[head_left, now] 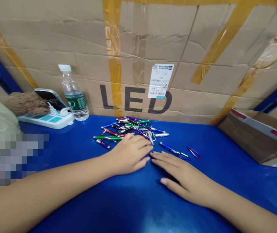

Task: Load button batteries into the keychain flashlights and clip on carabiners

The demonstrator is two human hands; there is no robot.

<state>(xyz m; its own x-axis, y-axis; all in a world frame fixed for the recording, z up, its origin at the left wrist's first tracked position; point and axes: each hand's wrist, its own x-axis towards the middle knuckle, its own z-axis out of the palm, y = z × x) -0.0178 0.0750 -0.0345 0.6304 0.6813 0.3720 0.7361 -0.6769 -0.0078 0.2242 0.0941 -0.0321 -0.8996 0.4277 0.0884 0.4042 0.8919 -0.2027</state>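
Small keychain penlights (140, 122) in green, blue, purple, red, black and silver lie in a loose pile. My left hand (132, 153) is palm down at the pile's near edge, its fingers bent inward. A silver penlight (150, 137) with a clip shows right behind its fingertips; what the fingers hold, if anything, is hidden. My right hand (179, 173) lies flat, fingers stretched and thumb apart, holding nothing. Its fingertips almost meet my left hand. Just beyond it are a blue penlight (169, 148) with a blue carabiner and a separate purple carabiner (193, 152).
A large taped cardboard box (85, 42) marked LED walls off the back of the blue table (119, 207). At the left stand a water bottle (76, 100), a power strip (53, 122) and a phone (51, 97). An open carton (255, 139) sits at the right.
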